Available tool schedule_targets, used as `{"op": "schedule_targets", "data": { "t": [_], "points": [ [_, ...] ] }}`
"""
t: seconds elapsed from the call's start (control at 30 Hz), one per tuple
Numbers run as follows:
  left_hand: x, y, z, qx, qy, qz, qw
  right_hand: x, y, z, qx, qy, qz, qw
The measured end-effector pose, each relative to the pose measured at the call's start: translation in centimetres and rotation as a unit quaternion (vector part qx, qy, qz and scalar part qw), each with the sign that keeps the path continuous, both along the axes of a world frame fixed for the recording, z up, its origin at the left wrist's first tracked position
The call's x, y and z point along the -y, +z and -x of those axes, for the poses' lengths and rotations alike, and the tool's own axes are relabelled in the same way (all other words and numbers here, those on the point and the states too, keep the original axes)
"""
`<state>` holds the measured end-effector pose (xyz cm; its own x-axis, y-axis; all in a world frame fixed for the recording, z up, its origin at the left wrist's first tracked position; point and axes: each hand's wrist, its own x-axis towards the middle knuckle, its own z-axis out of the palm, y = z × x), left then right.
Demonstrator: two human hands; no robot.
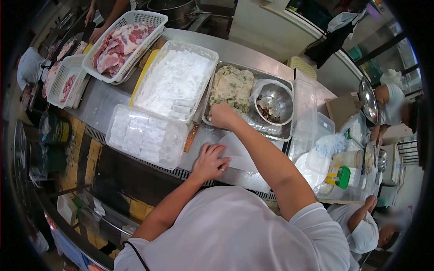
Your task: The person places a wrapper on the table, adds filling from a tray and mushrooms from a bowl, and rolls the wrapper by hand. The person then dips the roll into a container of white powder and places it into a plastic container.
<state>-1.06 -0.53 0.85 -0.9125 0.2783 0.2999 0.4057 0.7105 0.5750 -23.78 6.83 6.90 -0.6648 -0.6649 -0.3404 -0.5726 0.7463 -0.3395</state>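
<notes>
My right hand [222,116] is closed at the near left corner of a metal tray [284,134], against a pale minced filling flecked with green [233,88]. Its fingertips are hidden, so I cannot make out what they hold. My left hand [210,161] lies near the counter's front edge with its fingers apart, beside a pale flat sheet [242,153]. A dark ring shows on one finger. Inside the tray's right half, a metal bowl [279,100] holds dark chopped bits. Just left of my left hand lies a wooden-handled tool [191,137], its other end hidden.
A tub of white powder [176,77] and a clear-lidded box of wrapped white pieces [147,137] stand to the left. Beyond them are raw meat [122,47] in a white basket [156,19] and a smaller basket [56,97]. Containers and co-workers [391,104] are at right.
</notes>
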Motion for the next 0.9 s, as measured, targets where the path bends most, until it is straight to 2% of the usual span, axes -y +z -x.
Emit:
{"op": "schedule_targets", "data": {
  "t": [0.13,0.23,0.33,0.43,0.47,0.57,0.67,0.77,0.8,0.9],
  "points": [
    [0.0,-0.2,0.1,-0.001,-0.002,0.000,1.000,-0.1,1.1,2.1,0.126,0.053,0.037,0.990],
    [0.1,-0.3,0.0,-0.007,-0.003,0.002,1.000,-1.6,2.3,3.0,0.282,-0.042,0.135,0.949],
    [0.1,-0.2,-0.1,0.001,-0.006,0.001,1.000,-4.0,5.3,1.9,0.371,-0.118,0.192,0.901],
    [0.1,-0.3,0.0,-0.007,0.001,-0.004,1.000,-8.0,4.7,-1.3,0.463,-0.212,0.257,0.822],
    [0.0,-0.3,-0.1,-0.006,0.000,-0.009,1.000,-9.8,3.1,-2.2,0.430,-0.174,0.273,0.843],
    [0.0,-0.5,0.0,-0.001,-0.003,-0.020,1.000,-13.6,3.2,-7.0,0.340,-0.118,0.166,0.918],
    [0.0,-0.6,0.1,0.008,-0.003,-0.020,1.000,-15.4,2.1,-12.7,0.187,-0.100,0.162,0.964],
    [-0.1,-0.6,0.0,0.019,0.000,-0.013,1.000,-15.0,1.4,-16.0,0.153,-0.092,0.134,0.975],
    [-0.1,-0.6,0.0,0.023,0.001,-0.009,1.000,-14.8,0.5,-16.7,0.084,-0.058,0.132,0.986],
    [-0.1,-0.5,-0.1,0.028,-0.001,-0.005,1.000,-14.9,-0.6,-18.2,0.012,-0.104,0.121,0.987]
  ]
}}
